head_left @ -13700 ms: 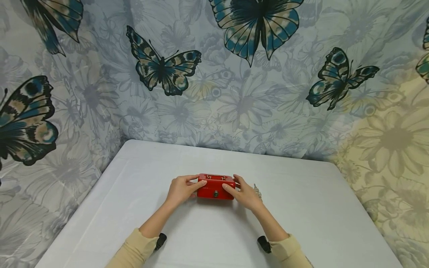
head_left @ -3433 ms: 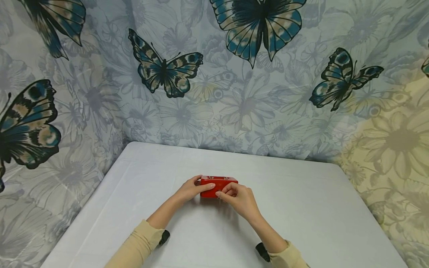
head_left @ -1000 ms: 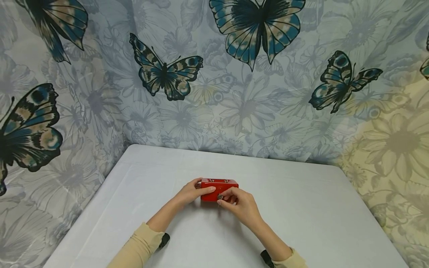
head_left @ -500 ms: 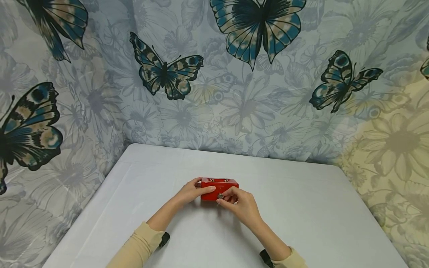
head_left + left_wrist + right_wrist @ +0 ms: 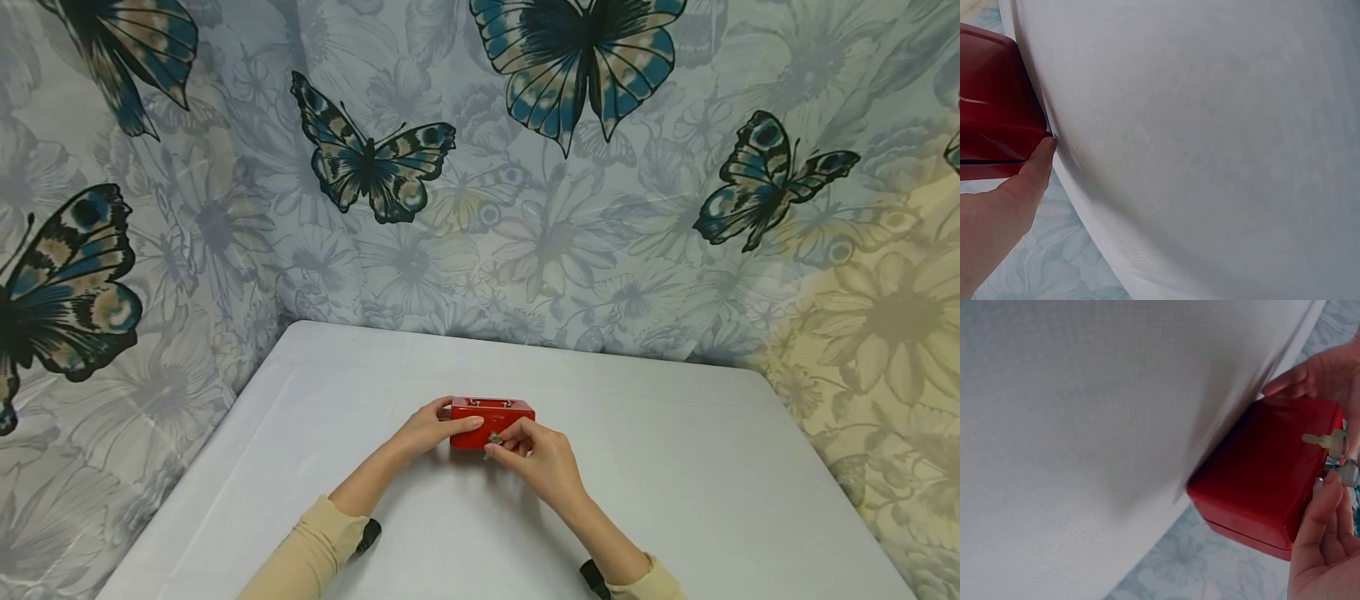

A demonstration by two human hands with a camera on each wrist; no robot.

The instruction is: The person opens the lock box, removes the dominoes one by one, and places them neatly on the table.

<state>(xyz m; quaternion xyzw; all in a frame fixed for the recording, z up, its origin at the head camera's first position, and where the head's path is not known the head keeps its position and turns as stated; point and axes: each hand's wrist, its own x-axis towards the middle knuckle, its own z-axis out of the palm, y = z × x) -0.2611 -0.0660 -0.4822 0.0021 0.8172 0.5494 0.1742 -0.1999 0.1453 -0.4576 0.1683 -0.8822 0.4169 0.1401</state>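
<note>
A small red cash box [image 5: 468, 440] with a folding top handle [image 5: 490, 404] stands on the table, lid closed. My left hand [image 5: 425, 432] grips its left end, thumb along the front and fingers partly hidden behind. In the left wrist view a finger touches the edge of the red box [image 5: 997, 106]. My right hand [image 5: 546, 463] is at the front lock, thumb and index finger pinching a key [image 5: 495, 438]. The right wrist view shows that key [image 5: 1348, 472] at the lock, with a second key [image 5: 1337, 443] hanging beside it.
The white-covered table [image 5: 660, 467] extends round the box on every side. Behind it hangs a floral backdrop [image 5: 420, 275] with butterflies. A black wrist device [image 5: 367, 534] sits by the left sleeve, another black device [image 5: 595, 578] by the right.
Long before, both hands held the box's ends and the keys lay to its right. Since then the right hand has brought the keys to the lock. Over the last second, the key shifts slightly.
</note>
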